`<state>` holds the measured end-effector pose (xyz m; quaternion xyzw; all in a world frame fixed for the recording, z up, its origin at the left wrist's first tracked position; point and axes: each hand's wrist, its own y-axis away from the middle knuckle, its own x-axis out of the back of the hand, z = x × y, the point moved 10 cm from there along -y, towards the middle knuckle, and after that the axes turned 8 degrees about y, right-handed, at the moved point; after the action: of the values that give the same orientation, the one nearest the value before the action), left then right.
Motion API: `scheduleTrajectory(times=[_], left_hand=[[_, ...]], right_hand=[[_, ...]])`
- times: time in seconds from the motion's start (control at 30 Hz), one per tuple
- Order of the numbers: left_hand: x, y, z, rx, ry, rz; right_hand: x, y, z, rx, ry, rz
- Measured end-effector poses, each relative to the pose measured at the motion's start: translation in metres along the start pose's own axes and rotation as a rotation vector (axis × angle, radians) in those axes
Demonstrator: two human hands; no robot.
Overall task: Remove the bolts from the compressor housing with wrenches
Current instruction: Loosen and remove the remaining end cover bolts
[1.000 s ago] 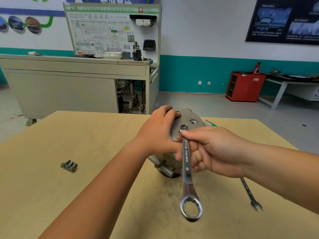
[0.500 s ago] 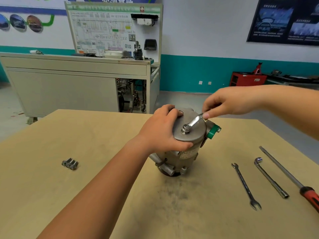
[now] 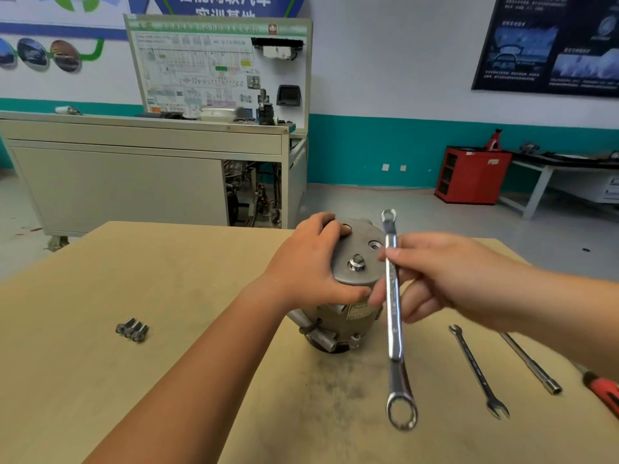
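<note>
A grey metal compressor housing point(image 3: 360, 242) stands upright near the middle of the wooden table point(image 3: 100, 380). One bolt point(image 3: 356, 262) sticks up from its round top plate. My left hand point(image 3: 308, 266) grips the left side of the top plate. My right hand point(image 3: 435, 276) pinches a double ring wrench point(image 3: 393, 316) by its shaft, held in the air just right of the housing. The wrench is off the bolt, one ring pointing up and the other hanging down toward me. Three removed bolts point(image 3: 131, 329) lie together on the table at the left.
Right of the housing lie a slim open-ended wrench point(image 3: 477, 371), a socket driver shaft point(image 3: 531, 363) and a red-handled tool point(image 3: 603, 391) at the frame's edge. Behind the table stand a grey training bench point(image 3: 134, 175) and a red cabinet point(image 3: 472, 175).
My right hand lifted the wrench off the bolt and brought it back toward me, turning it nearly upright. The left hand stayed on the housing.
</note>
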<state>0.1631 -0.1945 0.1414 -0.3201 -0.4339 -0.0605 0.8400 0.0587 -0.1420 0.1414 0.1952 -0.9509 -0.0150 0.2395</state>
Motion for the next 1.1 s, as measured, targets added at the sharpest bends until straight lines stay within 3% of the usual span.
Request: scheduleTrajectory(times=[0.13,0.3,0.6,0.67,0.77,0.9,0.97,1.1], left_hand=[[0.001,0.001,0.001,0.006,0.037,-0.005],[0.001,0.0,0.0,0.002,0.026,0.001],[0.004,0.001,0.007,-0.026,0.016,0.02],[0.004,0.001,0.007,-0.033,0.012,0.018],[0.003,0.001,0.001,-0.017,0.012,-0.004],[0.002,0.002,-0.003,-0.007,0.001,-0.029],[0.0,0.001,0.0,-0.003,-0.002,-0.045],[0.0,0.0,-0.001,0.006,0.002,-0.048]], right_hand=[[-0.033,0.006,0.003,-0.039,-0.156,-0.114],[-0.032,0.002,0.004,-0.076,-0.305,-0.035],[-0.03,0.007,0.012,-0.112,-0.236,-0.075],[-0.029,0.007,0.015,-0.131,-0.12,-0.119],[-0.011,0.005,0.017,-0.163,0.312,-0.225],[0.048,-0.02,-0.008,-0.112,0.982,-0.107],[0.06,-0.038,-0.025,0.005,1.093,-0.044],[0.063,-0.056,-0.035,0.154,1.07,-0.036]])
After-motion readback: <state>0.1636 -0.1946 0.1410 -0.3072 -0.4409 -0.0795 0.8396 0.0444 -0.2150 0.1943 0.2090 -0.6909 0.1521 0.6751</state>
